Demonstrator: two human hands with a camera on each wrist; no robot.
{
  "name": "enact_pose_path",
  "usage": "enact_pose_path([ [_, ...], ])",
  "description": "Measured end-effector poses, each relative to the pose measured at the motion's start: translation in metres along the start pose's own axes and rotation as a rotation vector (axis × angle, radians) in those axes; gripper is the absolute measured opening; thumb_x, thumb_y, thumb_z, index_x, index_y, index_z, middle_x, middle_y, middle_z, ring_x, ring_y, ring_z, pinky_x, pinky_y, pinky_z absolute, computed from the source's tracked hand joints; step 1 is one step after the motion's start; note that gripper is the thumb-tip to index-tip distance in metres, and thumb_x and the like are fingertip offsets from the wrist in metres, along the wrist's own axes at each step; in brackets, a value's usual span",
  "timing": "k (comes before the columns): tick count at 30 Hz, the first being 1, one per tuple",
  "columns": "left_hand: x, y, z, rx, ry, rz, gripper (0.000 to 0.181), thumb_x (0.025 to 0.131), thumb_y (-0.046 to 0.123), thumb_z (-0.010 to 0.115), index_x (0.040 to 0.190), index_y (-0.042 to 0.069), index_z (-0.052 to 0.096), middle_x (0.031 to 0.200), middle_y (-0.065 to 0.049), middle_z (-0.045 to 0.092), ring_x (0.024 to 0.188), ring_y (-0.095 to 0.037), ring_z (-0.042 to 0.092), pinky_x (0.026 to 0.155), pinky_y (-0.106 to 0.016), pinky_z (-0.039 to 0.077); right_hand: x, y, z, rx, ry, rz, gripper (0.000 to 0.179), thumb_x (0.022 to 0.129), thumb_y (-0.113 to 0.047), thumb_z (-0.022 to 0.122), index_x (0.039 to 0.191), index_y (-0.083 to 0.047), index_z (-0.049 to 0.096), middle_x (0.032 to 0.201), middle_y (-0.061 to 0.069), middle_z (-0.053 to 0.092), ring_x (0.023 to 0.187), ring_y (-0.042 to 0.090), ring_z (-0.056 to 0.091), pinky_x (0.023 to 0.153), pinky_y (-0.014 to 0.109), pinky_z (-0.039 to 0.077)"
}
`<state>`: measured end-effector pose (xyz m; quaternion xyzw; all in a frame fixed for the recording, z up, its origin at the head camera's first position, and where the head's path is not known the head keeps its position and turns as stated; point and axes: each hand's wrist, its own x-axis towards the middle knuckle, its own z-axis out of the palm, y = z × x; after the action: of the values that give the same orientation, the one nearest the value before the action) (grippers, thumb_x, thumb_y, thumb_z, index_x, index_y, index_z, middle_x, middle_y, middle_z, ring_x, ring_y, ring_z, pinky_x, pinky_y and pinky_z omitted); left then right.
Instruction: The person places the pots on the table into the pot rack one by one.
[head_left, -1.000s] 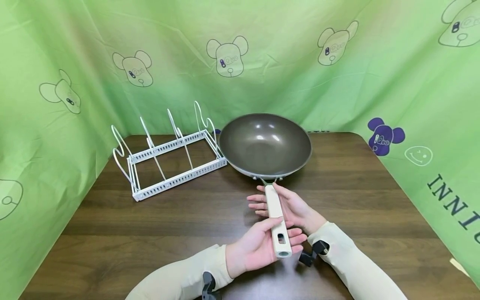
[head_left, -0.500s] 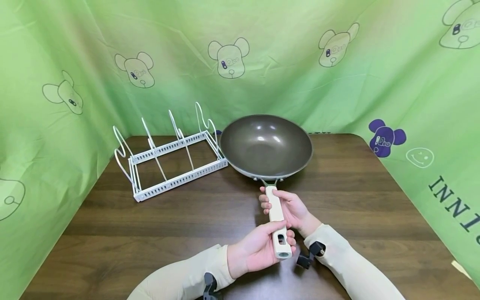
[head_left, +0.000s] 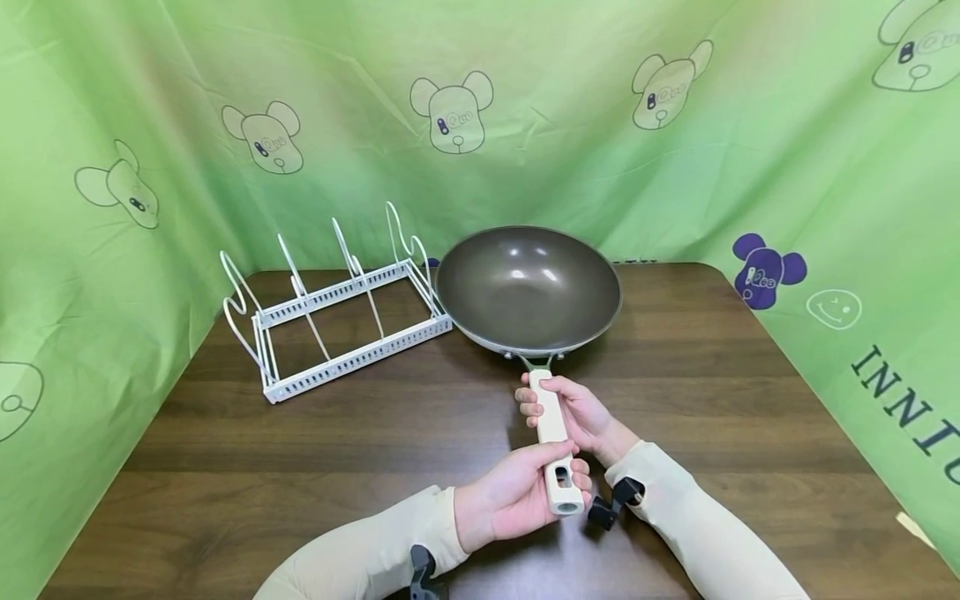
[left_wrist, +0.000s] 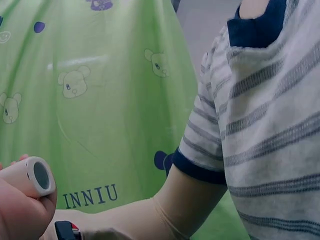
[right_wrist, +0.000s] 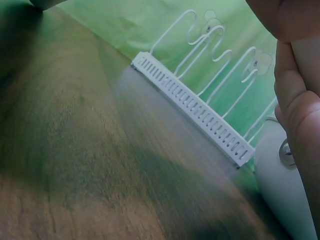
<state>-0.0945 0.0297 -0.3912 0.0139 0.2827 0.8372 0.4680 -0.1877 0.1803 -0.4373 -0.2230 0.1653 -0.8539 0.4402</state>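
Note:
A wok (head_left: 528, 292) with a dark inside and a pale outside faces up in the head view, its cream handle (head_left: 551, 417) pointing toward me. My right hand (head_left: 588, 421) grips the handle near the bowl, thumb on top and fingers curled round its left side. Lower down, my left hand (head_left: 513, 496) holds the handle's end from beneath, thumb laid across it. In the left wrist view the hollow end of the handle (left_wrist: 40, 176) pokes out of that hand. The right wrist view catches the wok's pale outer wall (right_wrist: 282, 185) beside my fingers.
Left of the wok stands a white metal rack (head_left: 360, 354) with upright wire dividers, its right end close to the wok's rim. Both sit on a brown wooden table (head_left: 712, 442). Green printed cloth (head_left: 555, 108) hangs behind and at both sides.
Both hands have closed their fingers round the handle, where a second ago the fingers were spread under it. The wok and rack stay in place.

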Motion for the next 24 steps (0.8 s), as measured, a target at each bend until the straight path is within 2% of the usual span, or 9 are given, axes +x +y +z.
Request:
enact_pose_path([
  [6, 0.001, -0.002, -0.003, 0.014, -0.022, 0.018, 0.013, 0.107, 0.015, 0.029, 0.1, 0.012, 0.039, 0.084, 0.003, 0.041, 0.075, -0.005, 0.041, 0.076, -0.02, 0.04, 0.0, 0.0, 0.001, 0.0, -0.019, 0.002, 0.026, 0.106, -0.009, 0.025, 0.123, -0.002, 0.044, 0.102, 0.008, 0.052, 0.09, 0.015, 0.054, 0.084, 0.027, 0.049],
  [15, 0.002, -0.003, -0.007, 0.035, -0.057, 0.046, 0.008, 0.106, 0.011, 0.029, 0.103, 0.012, 0.037, 0.084, 0.003, 0.041, 0.075, -0.006, 0.041, 0.076, -0.021, 0.04, 0.0, 0.001, -0.001, -0.025, -0.002, -0.014, 0.027, 0.106, -0.008, 0.023, 0.122, -0.001, 0.044, 0.101, 0.008, 0.052, 0.089, 0.016, 0.055, 0.082, 0.025, 0.049],
  [24, 0.005, -0.004, -0.011, 0.083, -0.085, 0.082, 0.008, 0.105, 0.008, 0.029, 0.105, 0.012, 0.036, 0.083, 0.002, 0.042, 0.076, -0.009, 0.043, 0.075, -0.023, 0.043, 0.0, -0.004, -0.001, -0.087, -0.008, -0.045, 0.028, 0.105, -0.005, 0.021, 0.121, -0.001, 0.043, 0.1, 0.008, 0.052, 0.085, 0.017, 0.056, 0.084, 0.028, 0.05],
])
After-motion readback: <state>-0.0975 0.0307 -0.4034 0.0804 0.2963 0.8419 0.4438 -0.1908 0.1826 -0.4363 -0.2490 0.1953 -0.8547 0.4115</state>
